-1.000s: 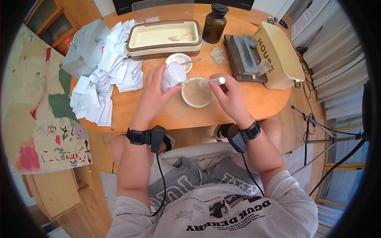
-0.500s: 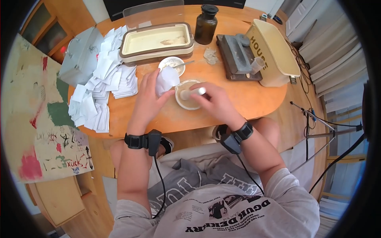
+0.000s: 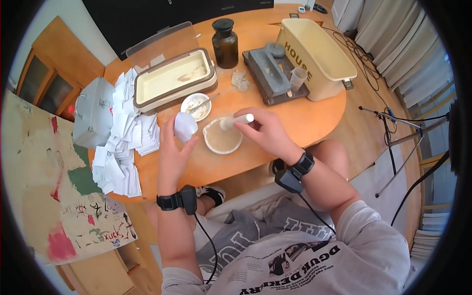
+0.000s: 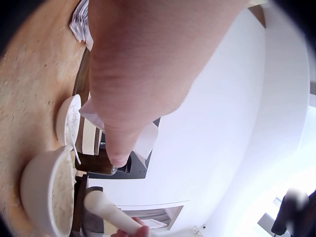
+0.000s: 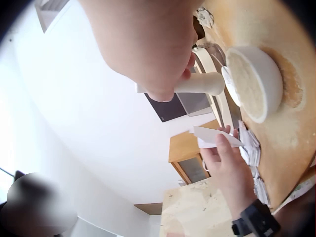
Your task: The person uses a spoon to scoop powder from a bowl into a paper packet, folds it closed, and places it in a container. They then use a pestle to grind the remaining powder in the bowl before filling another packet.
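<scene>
My left hand (image 3: 173,160) holds an opened white paper packet (image 3: 185,127) between thumb and fingers, left of a white mortar (image 3: 222,149). Pale beige powder (image 5: 247,84) lies inside the mortar. In my right hand (image 3: 268,132) is a white pestle (image 3: 235,122), pinched by its handle. The pestle's rounded head (image 5: 215,84) hangs tilted near the mortar's rim, clear of the powder in the right wrist view. Behind the mortar stands a small white bowl (image 3: 205,109) of whitish powder with a spoon (image 3: 202,102) in it.
Stacked paper packets (image 3: 125,113) lie at left beside a metal case (image 3: 93,110). Farther back are a cream tray box (image 3: 142,101), a brown glass jar (image 3: 226,51) and a crumpled wrapper (image 3: 240,81). A dark grinding trough (image 3: 268,71), a clear cup (image 3: 298,78) and a HOUSE bin (image 3: 314,59) stand right.
The head view has turned, shifting the table leftward. The pestle swung over the mortar's middle, then back toward its far right rim. The left hand with the paper has drawn away from the mortar.
</scene>
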Tool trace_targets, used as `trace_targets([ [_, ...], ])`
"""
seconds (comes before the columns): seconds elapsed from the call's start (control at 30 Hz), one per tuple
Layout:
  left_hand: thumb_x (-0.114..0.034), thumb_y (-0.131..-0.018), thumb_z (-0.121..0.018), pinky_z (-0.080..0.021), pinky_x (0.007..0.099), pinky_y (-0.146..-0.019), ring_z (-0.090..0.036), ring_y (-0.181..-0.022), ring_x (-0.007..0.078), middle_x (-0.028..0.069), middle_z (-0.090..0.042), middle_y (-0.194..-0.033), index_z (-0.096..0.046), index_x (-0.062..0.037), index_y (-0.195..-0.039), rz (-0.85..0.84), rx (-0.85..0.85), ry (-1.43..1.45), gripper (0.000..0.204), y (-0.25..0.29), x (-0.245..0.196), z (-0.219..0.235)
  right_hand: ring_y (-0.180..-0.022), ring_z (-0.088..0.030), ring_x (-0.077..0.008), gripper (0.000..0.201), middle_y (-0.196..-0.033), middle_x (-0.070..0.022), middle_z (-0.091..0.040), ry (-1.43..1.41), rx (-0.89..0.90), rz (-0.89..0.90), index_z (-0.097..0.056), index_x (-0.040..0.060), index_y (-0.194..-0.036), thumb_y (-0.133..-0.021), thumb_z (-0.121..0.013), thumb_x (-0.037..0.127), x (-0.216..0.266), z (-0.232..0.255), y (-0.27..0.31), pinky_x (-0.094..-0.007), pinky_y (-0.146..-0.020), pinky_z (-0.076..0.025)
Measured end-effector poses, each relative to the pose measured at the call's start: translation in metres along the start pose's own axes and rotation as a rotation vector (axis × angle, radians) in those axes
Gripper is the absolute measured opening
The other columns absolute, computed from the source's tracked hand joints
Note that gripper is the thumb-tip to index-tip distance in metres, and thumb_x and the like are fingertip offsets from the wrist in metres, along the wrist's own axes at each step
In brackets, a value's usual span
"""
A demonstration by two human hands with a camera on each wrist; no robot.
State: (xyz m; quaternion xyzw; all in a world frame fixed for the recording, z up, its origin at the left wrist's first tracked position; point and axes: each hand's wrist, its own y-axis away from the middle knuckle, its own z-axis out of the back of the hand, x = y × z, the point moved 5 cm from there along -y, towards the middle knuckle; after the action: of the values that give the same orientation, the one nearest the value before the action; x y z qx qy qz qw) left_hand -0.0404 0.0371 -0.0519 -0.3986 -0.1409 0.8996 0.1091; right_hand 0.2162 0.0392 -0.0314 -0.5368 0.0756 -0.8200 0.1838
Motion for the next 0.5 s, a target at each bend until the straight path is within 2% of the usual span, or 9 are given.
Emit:
trace_targets([
  [0.07, -0.014, -0.083, -0.080, -0.045, 0.0402, -0.106, -0.052, -0.129, 0.0310, 0.0170, -0.049, -0.141, -0.040, -0.0028, -0.148, -0.010, 0.000, -0.015, 0.077, 0.001, 0.000, -0.002, -0.065, -0.054, -0.0060, 0.019, -0.080, -0.0013, -0.066, -0.135, -0.193, -0.071, -0.070, 0.0051, -0.108, -0.094, -0.073, 0.017, -0.012, 0.017, 0.000, -0.0239, -0.058, -0.046],
  [0.1, -0.014, -0.083, -0.080, -0.045, 0.0405, -0.106, -0.051, -0.129, 0.0310, 0.0170, -0.049, -0.141, -0.041, -0.0028, -0.147, -0.016, -0.008, -0.023, 0.077, 0.002, -0.001, -0.003, -0.065, -0.058, -0.0051, 0.021, -0.083, -0.0033, -0.069, -0.193, -0.269, -0.083, -0.065, 0.0031, -0.110, -0.095, -0.072, 0.015, -0.019, 0.029, -0.006, -0.0233, -0.058, -0.048],
  [0.13, -0.014, -0.083, -0.080, -0.045, 0.0407, -0.106, -0.051, -0.129, 0.0309, 0.0171, -0.049, -0.141, -0.041, -0.0028, -0.147, -0.018, -0.017, -0.031, 0.076, 0.002, -0.001, -0.003, -0.065, -0.058, -0.0051, 0.021, -0.083, -0.0033, -0.069, -0.186, -0.268, -0.078, -0.065, 0.0031, -0.110, -0.095, -0.072, 0.015, -0.019, 0.039, -0.011, -0.0233, -0.058, -0.048],
  [0.2, -0.015, -0.083, -0.080, -0.044, 0.0409, -0.107, -0.051, -0.129, 0.0309, 0.0171, -0.049, -0.140, -0.041, -0.0027, -0.147, -0.015, -0.015, -0.021, 0.076, 0.001, -0.003, -0.002, -0.065, -0.065, -0.0077, 0.022, -0.084, -0.0078, -0.070, -0.184, -0.515, -0.067, -0.057, 0.0016, -0.110, -0.096, -0.070, 0.013, -0.017, 0.068, -0.017, -0.0239, -0.057, -0.050],
  [0.23, -0.016, -0.083, -0.081, -0.044, 0.0410, -0.107, -0.051, -0.129, 0.0310, 0.0170, -0.049, -0.140, -0.041, -0.0027, -0.147, -0.011, -0.008, -0.019, 0.076, 0.001, -0.003, -0.001, -0.065, -0.065, -0.0077, 0.022, -0.084, -0.0078, -0.070, -0.181, -0.512, -0.064, -0.057, 0.0016, -0.110, -0.096, -0.070, 0.013, -0.023, 0.074, -0.022, -0.0239, -0.057, -0.050],
  [0.3, -0.016, -0.083, -0.081, -0.044, 0.0409, -0.107, -0.050, -0.129, 0.0309, 0.0168, -0.049, -0.140, -0.042, -0.0027, -0.146, -0.012, -0.010, -0.014, 0.076, 0.002, -0.002, 0.000, -0.066, -0.072, -0.0134, 0.021, -0.083, -0.0114, -0.071, 0.040, -0.578, -0.123, -0.053, 0.0011, -0.107, -0.097, -0.067, 0.013, -0.042, 0.087, -0.026, -0.0261, -0.055, -0.053],
  [0.37, -0.016, -0.083, -0.081, -0.043, 0.0408, -0.107, -0.050, -0.129, 0.0308, 0.0167, -0.049, -0.140, -0.042, -0.0027, -0.146, -0.021, -0.001, -0.011, 0.075, 0.002, -0.003, 0.000, -0.066, -0.072, -0.0156, 0.021, -0.083, -0.0122, -0.071, 0.057, -0.589, -0.146, -0.052, 0.0011, -0.106, -0.098, -0.066, 0.014, -0.051, 0.094, -0.030, -0.0276, -0.056, -0.053],
  [0.43, -0.019, -0.083, -0.081, -0.041, 0.0429, -0.110, -0.049, -0.129, 0.0368, 0.0205, -0.049, -0.139, -0.040, -0.0007, -0.146, -0.006, -0.004, 0.000, 0.078, 0.002, -0.004, 0.002, -0.067, -0.073, -0.0178, 0.020, -0.083, -0.0130, -0.072, 0.073, -0.595, -0.162, -0.051, 0.0012, -0.106, -0.099, -0.065, 0.014, -0.054, 0.097, -0.032, -0.0292, -0.056, -0.054],
  [0.5, -0.019, -0.083, -0.081, -0.041, 0.0429, -0.109, -0.049, -0.129, 0.0368, 0.0204, -0.049, -0.139, -0.040, -0.0007, -0.146, 0.002, -0.001, 0.005, 0.078, 0.002, -0.005, 0.003, -0.066, -0.073, -0.0198, 0.020, -0.082, -0.0148, -0.072, 0.246, -0.579, -0.141, -0.052, 0.0014, -0.104, -0.098, -0.065, 0.015, -0.050, 0.098, -0.035, -0.0324, -0.056, -0.054],
])
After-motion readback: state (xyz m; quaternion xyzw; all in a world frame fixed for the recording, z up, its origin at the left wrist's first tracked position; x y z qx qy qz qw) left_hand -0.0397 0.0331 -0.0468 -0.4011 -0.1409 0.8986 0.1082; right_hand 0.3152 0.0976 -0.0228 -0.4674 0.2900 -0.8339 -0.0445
